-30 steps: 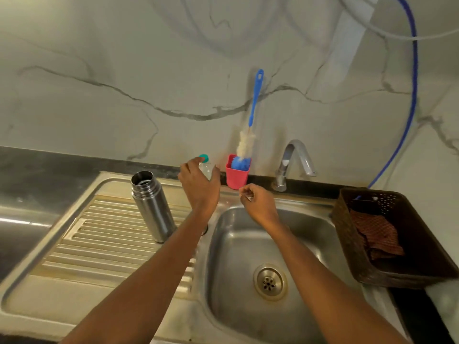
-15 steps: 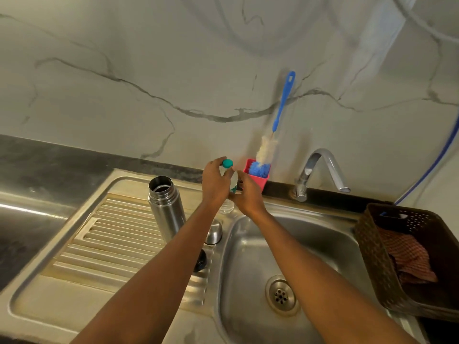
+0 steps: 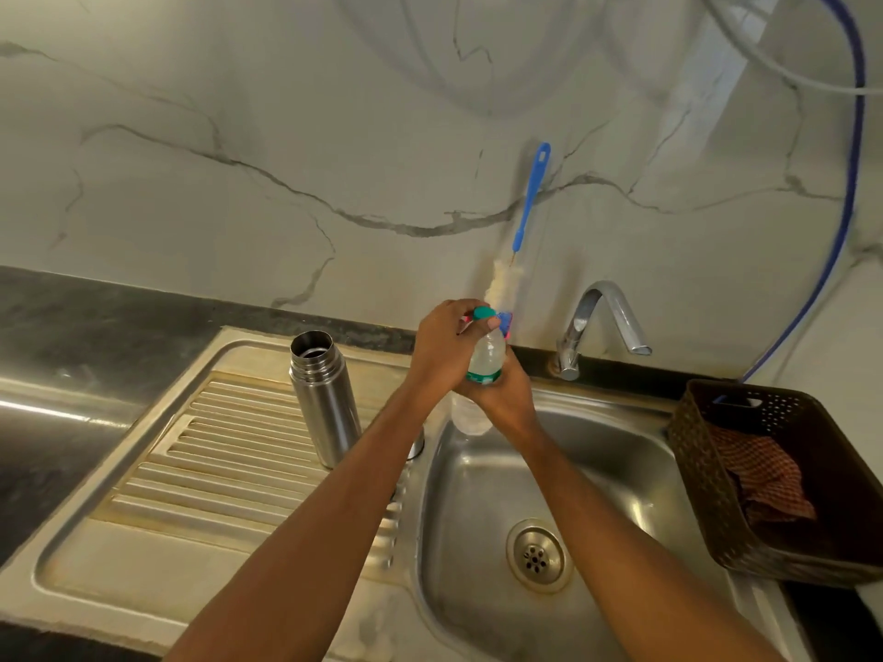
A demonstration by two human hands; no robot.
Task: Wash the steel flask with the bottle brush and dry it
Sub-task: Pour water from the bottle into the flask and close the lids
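Above the far rim of the sink (image 3: 597, 446), left hand (image 3: 442, 346) pinches the cap (image 3: 482, 312) of the plastic bottle (image 3: 486, 355) and right hand (image 3: 507, 398) wraps its body, while the steel flask (image 3: 325, 398) stands upright near on the left, closer to the left hand.

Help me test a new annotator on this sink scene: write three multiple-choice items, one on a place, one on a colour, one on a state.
1. Where does the steel flask stand? A in the basin; B on the draining board; C in the basket.
2. What colour is the bottle brush handle? A blue; B red; C green.
3. What are the hands doing? A both idle; B both gripping the flask; C left hand and right hand gripping the clear bottle.
Answers: B, it stands upright on the ribbed board; A, the handle against the wall is blue; C, fingers curl round its cap and body.
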